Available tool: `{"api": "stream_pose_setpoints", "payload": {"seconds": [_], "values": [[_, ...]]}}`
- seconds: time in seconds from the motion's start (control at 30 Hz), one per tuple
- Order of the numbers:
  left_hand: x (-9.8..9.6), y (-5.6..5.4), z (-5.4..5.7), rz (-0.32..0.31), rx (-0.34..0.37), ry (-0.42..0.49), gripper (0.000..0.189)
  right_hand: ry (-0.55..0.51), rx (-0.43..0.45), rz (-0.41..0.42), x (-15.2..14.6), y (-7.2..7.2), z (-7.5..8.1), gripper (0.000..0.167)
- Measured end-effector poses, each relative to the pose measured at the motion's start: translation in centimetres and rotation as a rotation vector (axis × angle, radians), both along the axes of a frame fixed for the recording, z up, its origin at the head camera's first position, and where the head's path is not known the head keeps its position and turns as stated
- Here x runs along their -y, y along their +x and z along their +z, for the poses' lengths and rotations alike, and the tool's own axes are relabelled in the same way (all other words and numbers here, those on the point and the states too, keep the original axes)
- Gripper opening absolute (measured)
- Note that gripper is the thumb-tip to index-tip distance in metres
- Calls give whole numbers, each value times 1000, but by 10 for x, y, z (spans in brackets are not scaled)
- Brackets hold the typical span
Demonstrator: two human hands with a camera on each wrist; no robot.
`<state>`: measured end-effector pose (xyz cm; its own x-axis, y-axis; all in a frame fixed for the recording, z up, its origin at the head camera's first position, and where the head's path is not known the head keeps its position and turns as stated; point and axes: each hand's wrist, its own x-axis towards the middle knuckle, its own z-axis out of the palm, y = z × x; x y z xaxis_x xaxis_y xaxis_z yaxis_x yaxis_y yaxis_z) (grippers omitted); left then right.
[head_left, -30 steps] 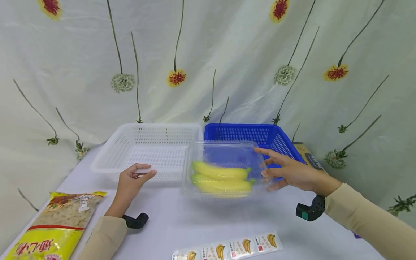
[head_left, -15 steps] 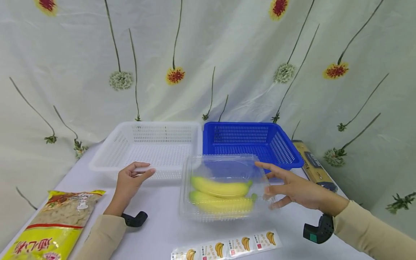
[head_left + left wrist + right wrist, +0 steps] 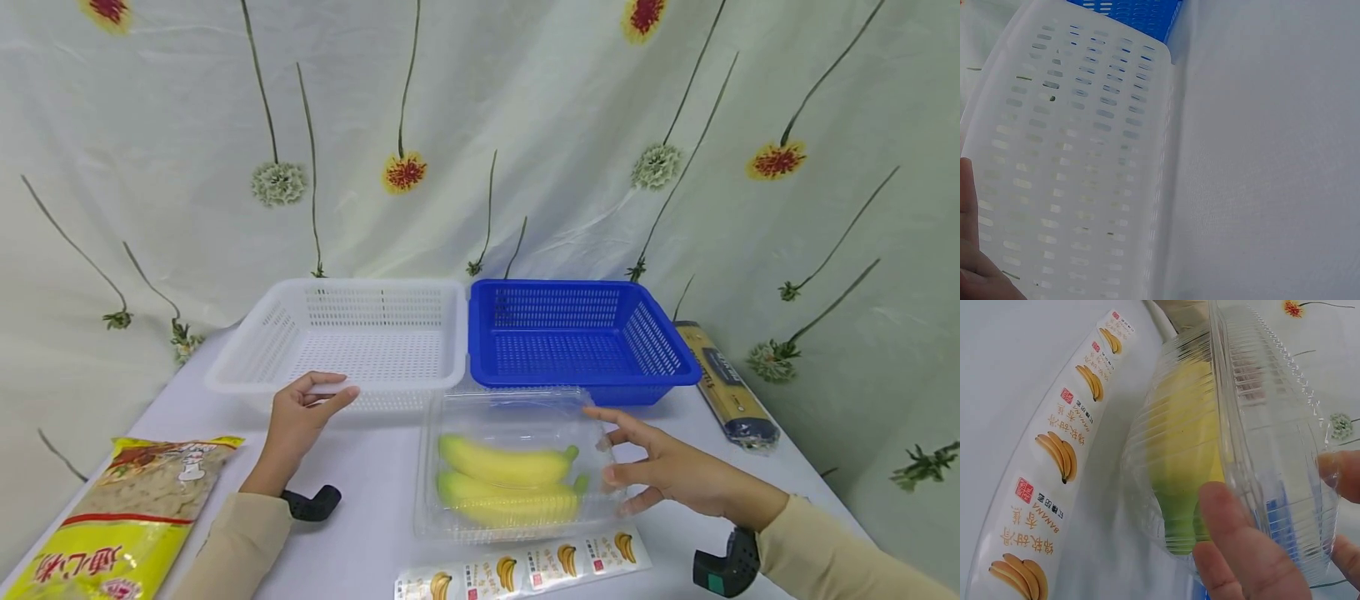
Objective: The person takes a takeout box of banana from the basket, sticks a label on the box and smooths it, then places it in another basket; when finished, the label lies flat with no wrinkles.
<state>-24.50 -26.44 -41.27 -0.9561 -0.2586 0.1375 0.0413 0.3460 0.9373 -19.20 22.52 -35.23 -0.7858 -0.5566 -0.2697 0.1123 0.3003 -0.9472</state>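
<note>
A lidded clear plastic clamshell box (image 3: 525, 408) with two yellow bananas (image 3: 502, 462) inside is at the front middle. My right hand (image 3: 675, 475) grips its right side, fingers spread along the edge; in the right wrist view, fingers and thumb (image 3: 1250, 550) press on the ribbed wall. Just in front lies a strip of banana stickers (image 3: 525, 567), partly overlapped by the box in the head view. Over at the left, my left hand (image 3: 300, 417) pinches the front rim of a white perforated basket (image 3: 247, 333) between thumb and fingers.
Beside the white basket stands a blue basket (image 3: 585, 383). A yellow pasta bag (image 3: 135, 517) lies at the left of the white-covered table (image 3: 360, 517), and a long pasta packet (image 3: 727, 387) at the right. Behind hangs a flowered curtain (image 3: 480, 100).
The clamshell box with the bananas has come down and toward me with my right hand, away from the blue basket. My left hand stays at the white basket's rim.
</note>
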Motion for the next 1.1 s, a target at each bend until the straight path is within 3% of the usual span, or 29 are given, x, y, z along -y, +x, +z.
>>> {"api": "stream_pose_setpoints", "payload": {"seconds": [0.33,0.9,1.1], "values": [[0,0,1,-8,22,-9,50,-12,18,-21,6,-4,-20,84],[0,0,1,-7,10,-3,47,14,-30,-57,17,-17,-31,80],[-1,1,2,-3,34,-9,50,21,-31,-75,18,-19,-36,80]]}}
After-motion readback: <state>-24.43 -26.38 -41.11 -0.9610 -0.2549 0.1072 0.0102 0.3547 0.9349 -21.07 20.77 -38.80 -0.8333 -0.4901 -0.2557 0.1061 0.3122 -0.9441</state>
